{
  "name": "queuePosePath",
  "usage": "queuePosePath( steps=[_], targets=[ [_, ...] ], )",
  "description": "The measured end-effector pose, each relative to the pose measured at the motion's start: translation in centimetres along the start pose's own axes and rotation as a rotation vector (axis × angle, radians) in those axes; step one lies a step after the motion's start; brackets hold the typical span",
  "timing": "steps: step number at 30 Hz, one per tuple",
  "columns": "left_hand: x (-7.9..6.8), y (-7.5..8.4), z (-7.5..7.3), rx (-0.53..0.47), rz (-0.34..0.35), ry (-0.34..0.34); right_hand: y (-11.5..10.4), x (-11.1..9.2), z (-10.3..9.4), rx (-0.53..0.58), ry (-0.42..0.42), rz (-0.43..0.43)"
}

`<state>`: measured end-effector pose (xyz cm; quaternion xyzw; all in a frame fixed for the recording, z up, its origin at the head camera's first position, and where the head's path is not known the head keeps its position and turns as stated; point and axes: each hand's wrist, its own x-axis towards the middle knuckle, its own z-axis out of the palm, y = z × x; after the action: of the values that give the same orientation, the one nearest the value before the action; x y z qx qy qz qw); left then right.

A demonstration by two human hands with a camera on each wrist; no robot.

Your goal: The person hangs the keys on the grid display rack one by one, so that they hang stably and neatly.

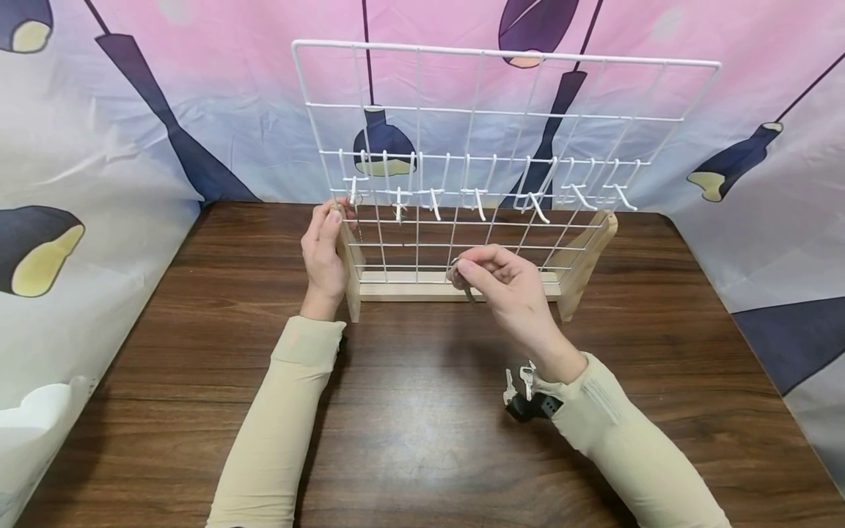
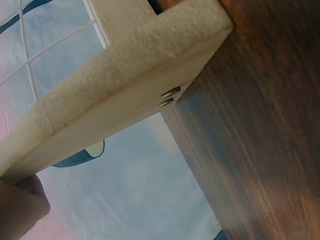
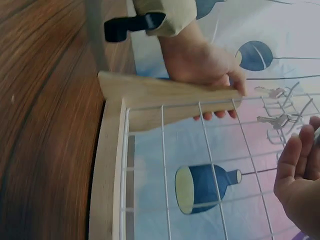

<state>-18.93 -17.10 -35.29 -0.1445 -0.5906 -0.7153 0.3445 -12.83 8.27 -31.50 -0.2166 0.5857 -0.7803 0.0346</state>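
My left hand point(image 1: 326, 257) grips the top of the left wooden side panel point(image 1: 353, 275) of a white wire grid rack point(image 1: 470, 110). In the left wrist view, part of that hand point(image 2: 22, 207) shows against the panel point(image 2: 115, 95). In front of the lower grid, my right hand point(image 1: 511, 290) pinches a key point(image 1: 469, 295) by its ring end, shaft pointing down. The right wrist view mostly hides this key behind the fingers point(image 3: 287, 162). Two silver keys point(image 3: 270, 92) hang from hooks at the rack's left end.
White hooks point(image 1: 477, 202) run in a row across the grid. Loose keys point(image 1: 510, 387) lie on the brown wooden table point(image 1: 409, 440) beside the right wrist, partly hidden by it. A patterned curtain point(image 1: 231, 95) stands behind and at both sides.
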Motion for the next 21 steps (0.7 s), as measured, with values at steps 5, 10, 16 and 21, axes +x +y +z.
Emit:
queuePosePath(
  steps=[5, 10, 16, 21],
  targets=[
    [0.0, 0.0, -0.1, 0.003, -0.003, 0.002, 0.1, 0.4, 0.9, 0.152, 0.005, -0.006],
    [0.0, -0.1, -0.1, 0.007, -0.002, -0.002, 0.1, 0.5, 1.4, 0.153, -0.027, 0.013],
    [0.0, -0.1, -0.1, 0.013, -0.004, -0.010, 0.2, 0.7, 1.8, 0.138, -0.054, -0.005],
    [-0.1, 0.0, 0.0, 0.002, -0.001, -0.002, 0.1, 1.0, 2.3, 0.183, -0.049, -0.022]
  ],
)
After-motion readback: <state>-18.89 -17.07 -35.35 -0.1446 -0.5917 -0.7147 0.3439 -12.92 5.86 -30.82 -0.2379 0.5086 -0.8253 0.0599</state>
